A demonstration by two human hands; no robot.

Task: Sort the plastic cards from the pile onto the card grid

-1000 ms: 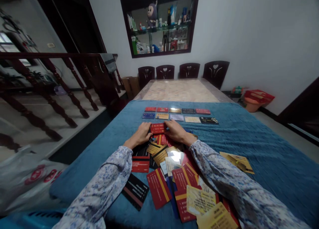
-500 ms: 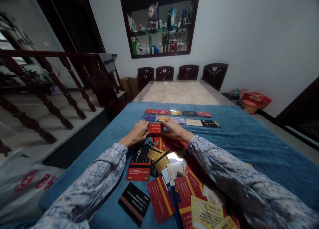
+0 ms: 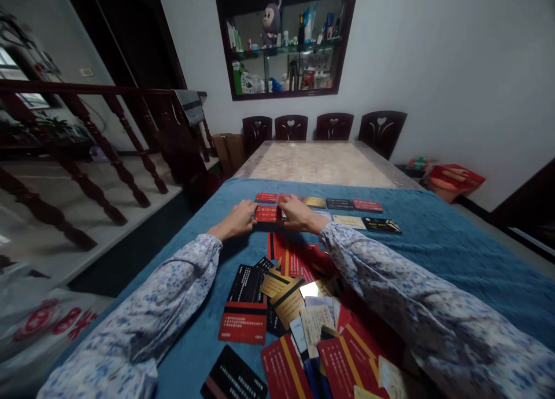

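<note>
A red card (image 3: 266,214) with white print is held upright by its two side edges, between my left hand (image 3: 237,220) and my right hand (image 3: 298,215). It covers the left end of the nearer of two card rows. In that row a cream card (image 3: 348,221) and a black card (image 3: 382,225) lie to the right. The farther row has red, gold and dark cards, among them a gold card (image 3: 314,202) and a dark card (image 3: 340,204). Below my wrists spreads a loose pile of cards, with a red-and-black striped card (image 3: 243,322) and gold cards (image 3: 288,306).
A blue cloth (image 3: 451,248) covers the near part of the table, whose bare stone-look top (image 3: 316,161) shows beyond. Dark chairs (image 3: 333,126) stand at the far end. A white plastic bag (image 3: 47,324) is at the left, near a wooden railing (image 3: 104,89).
Both hands have moved forward with the red card, from above the pile to the left end of the nearer row. The camera view has shifted slightly.
</note>
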